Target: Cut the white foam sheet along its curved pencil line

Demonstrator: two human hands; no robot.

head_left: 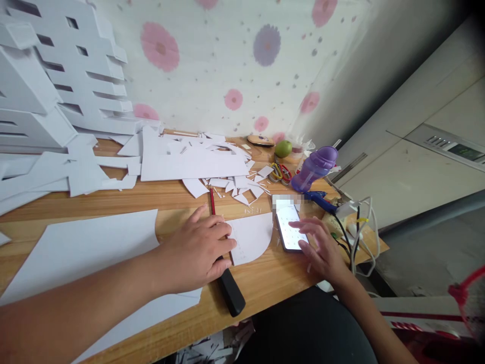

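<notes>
My left hand (206,242) lies with fingers spread over the left edge of a white board piece (252,235) with one rounded corner. From beneath that hand, a black handle (232,293) runs toward the table's front edge; what it belongs to is hidden. A red and black pencil (212,201) shows just beyond the fingers. My right hand (320,242) has its fingers apart over a lit smartphone (291,222), a fingertip at the screen, which shows a keypad-like layout. Beside my left forearm is a large white sheet (102,242).
White board scraps (235,187) litter the back of the wooden table (265,283). White cut-board structures (91,76) stand at left. Right of the scraps are scissors (280,173), a green fruit (283,148), a purple bottle (314,167), a blue glue gun (320,200) and white cables (373,232).
</notes>
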